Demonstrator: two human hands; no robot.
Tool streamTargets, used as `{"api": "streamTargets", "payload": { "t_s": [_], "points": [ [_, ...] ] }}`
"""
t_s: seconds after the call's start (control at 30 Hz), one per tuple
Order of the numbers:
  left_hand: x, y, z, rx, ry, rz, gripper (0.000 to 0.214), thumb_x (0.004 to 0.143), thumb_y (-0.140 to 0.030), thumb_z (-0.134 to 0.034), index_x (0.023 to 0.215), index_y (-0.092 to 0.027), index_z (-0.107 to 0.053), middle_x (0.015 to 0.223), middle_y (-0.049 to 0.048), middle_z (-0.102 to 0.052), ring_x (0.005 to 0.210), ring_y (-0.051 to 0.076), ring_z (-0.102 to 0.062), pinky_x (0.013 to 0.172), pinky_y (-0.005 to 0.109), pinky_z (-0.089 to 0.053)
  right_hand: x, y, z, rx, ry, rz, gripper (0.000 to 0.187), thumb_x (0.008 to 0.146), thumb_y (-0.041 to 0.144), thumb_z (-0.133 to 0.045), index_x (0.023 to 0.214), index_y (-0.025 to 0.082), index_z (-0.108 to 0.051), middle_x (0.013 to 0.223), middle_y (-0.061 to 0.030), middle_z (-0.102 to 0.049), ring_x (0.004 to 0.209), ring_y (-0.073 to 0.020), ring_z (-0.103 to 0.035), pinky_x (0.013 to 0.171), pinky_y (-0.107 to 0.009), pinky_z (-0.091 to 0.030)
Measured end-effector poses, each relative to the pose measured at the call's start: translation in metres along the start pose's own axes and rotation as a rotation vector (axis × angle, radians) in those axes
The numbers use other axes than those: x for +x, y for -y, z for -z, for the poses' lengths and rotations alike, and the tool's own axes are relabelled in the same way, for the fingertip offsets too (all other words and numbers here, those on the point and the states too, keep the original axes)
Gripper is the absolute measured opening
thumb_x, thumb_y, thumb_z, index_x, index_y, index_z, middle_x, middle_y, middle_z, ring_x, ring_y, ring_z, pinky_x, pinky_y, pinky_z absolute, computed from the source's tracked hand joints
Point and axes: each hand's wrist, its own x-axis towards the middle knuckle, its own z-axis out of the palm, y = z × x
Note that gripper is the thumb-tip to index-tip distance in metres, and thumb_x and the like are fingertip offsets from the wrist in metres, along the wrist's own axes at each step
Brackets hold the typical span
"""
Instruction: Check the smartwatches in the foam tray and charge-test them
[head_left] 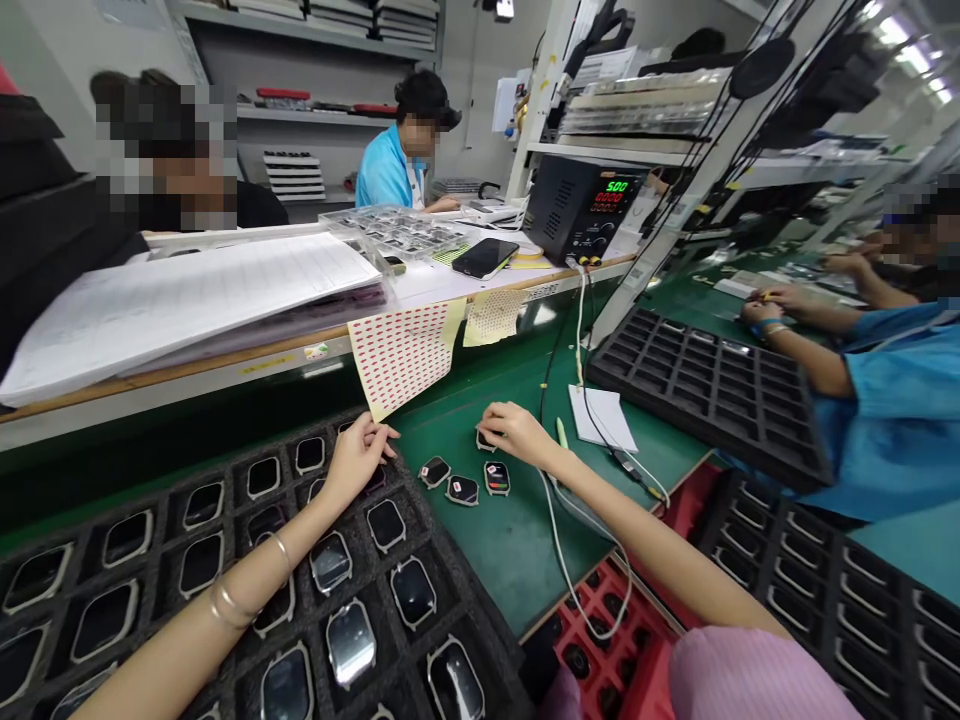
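My right hand (514,435) is closed on a smartwatch (486,443) over the green mat, its fingers covering most of the case. Just below it, three smartwatches without straps lie on the mat: one with a lit coloured screen (496,478), and two dark ones, a middle one (462,490) and a left one (434,471), with small labels. My left hand (358,458) is curled over the far right corner of a black foam tray (442,560) full of strapless watches. Its fingertips meet the low corner of a sticker sheet (405,355); what they pinch is hidden.
A white cable (555,560) loops beside my right forearm. A power supply (581,210) and a phone (485,258) stand on the raised shelf. To the right are a black compartment tray (712,380), a second watch tray (832,590) and a co-worker's blue sleeve (900,370). Below sits a red tray (600,640).
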Motion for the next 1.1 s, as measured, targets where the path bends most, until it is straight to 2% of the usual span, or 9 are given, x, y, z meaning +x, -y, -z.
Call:
{"api": "streamTargets", "payload": {
  "t_s": [0.1, 0.27, 0.53, 0.63, 0.7, 0.8, 0.9, 1.0, 1.1],
  "points": [
    [-0.001, 0.001, 0.000, 0.002, -0.006, 0.020, 0.021, 0.079, -0.036, -0.060, 0.084, -0.017, -0.054, 0.080, 0.0055, -0.068, 0.055, 0.014, -0.062, 0.046, 0.022, -0.048, -0.023, -0.008, -0.007, -0.071, 0.045, -0.064, 0.021, 0.096, 0.025, -0.049, 0.083, 0.013, -0.062, 0.081, -0.0035, -0.059, 0.070, -0.0150, -0.055, 0.066, -0.029, -0.043],
    [-0.005, -0.002, 0.003, 0.047, 0.013, 0.029, 0.028, 0.079, -0.040, -0.060, 0.092, -0.016, -0.055, 0.084, 0.0071, -0.068, 0.059, 0.014, -0.063, 0.050, 0.023, -0.050, -0.021, -0.005, -0.017, -0.095, 0.123, -0.090, 0.021, 0.094, 0.029, -0.055, 0.081, 0.014, -0.062, 0.081, -0.0026, -0.059, 0.076, -0.0164, -0.054, 0.071, -0.031, -0.042],
    [-0.015, -0.011, 0.013, 0.207, 0.043, 0.049, 0.036, 0.078, -0.043, -0.059, 0.102, -0.016, -0.056, 0.097, 0.0109, -0.066, 0.073, 0.021, -0.066, 0.062, 0.033, -0.055, -0.061, -0.011, 0.026, -0.086, 0.038, -0.280, 0.036, 0.101, 0.026, -0.037, 0.088, 0.014, -0.069, 0.084, -0.0094, -0.063, 0.079, -0.0202, -0.058, 0.073, -0.033, -0.043],
    [-0.028, -0.033, 0.021, 0.605, 0.083, 0.043, 0.032, 0.078, -0.043, -0.061, 0.098, -0.018, -0.060, 0.090, 0.0082, -0.065, 0.076, 0.026, -0.065, 0.066, 0.038, -0.052, -0.092, -0.016, 0.039, -0.077, 0.029, -0.362, 0.034, 0.100, 0.028, -0.039, 0.092, 0.014, -0.068, 0.083, -0.0100, -0.063, 0.078, -0.0218, -0.059, 0.071, -0.034, -0.046],
    [-0.036, -0.049, 0.019, 0.958, 0.213, 0.013, 0.027, 0.083, -0.045, -0.053, 0.088, -0.021, -0.063, 0.083, 0.0055, -0.066, 0.073, 0.027, -0.065, 0.066, 0.039, -0.050, -0.108, -0.016, 0.042, -0.067, 0.038, -0.401, 0.030, 0.099, 0.030, -0.042, 0.098, 0.014, -0.067, 0.084, -0.0099, -0.063, 0.079, -0.0226, -0.060, 0.070, -0.034, -0.048],
    [-0.041, -0.063, -0.006, 1.143, 0.373, -0.121, 0.030, 0.087, -0.048, -0.046, 0.086, -0.022, -0.063, 0.084, 0.0056, -0.065, 0.074, 0.027, -0.065, 0.068, 0.039, -0.048, -0.121, -0.007, 0.038, -0.061, 0.056, -0.431, 0.027, 0.096, 0.034, -0.049, 0.107, 0.014, -0.063, 0.091, -0.0112, -0.062, 0.085, -0.0241, -0.059, 0.074, -0.035, -0.049],
    [-0.035, -0.060, -0.052, 1.158, 0.528, -0.263, 0.031, 0.086, -0.045, -0.050, 0.101, -0.020, -0.061, 0.094, 0.0096, -0.063, 0.086, 0.029, -0.063, 0.077, 0.041, -0.047, -0.121, 0.010, 0.029, -0.069, 0.084, -0.422, 0.033, 0.089, 0.038, -0.061, 0.112, 0.014, -0.060, 0.099, -0.0132, -0.059, 0.092, -0.0272, -0.056, 0.078, -0.038, -0.048],
    [-0.022, -0.048, -0.100, 1.181, 0.643, -0.301, 0.038, 0.085, -0.041, -0.054, 0.113, -0.016, -0.056, 0.102, 0.0141, -0.060, 0.095, 0.034, -0.059, 0.080, 0.045, -0.045, -0.122, 0.019, 0.023, -0.090, 0.117, -0.413, 0.024, 0.087, 0.029, -0.064, 0.106, 0.015, -0.061, 0.103, -0.0139, -0.058, 0.094, -0.0286, -0.055, 0.078, -0.040, -0.047],
    [-0.009, -0.036, -0.130, 1.164, 0.709, -0.296, 0.047, 0.081, -0.041, -0.060, 0.120, -0.015, -0.052, 0.104, 0.0150, -0.057, 0.097, 0.035, -0.056, 0.079, 0.044, -0.045, -0.133, 0.008, 0.024, -0.116, 0.124, -0.451, 0.013, 0.089, 0.019, -0.057, 0.101, 0.014, -0.061, 0.106, -0.0151, -0.057, 0.096, -0.0278, -0.055, 0.080, -0.040, -0.047]
  ]
}}
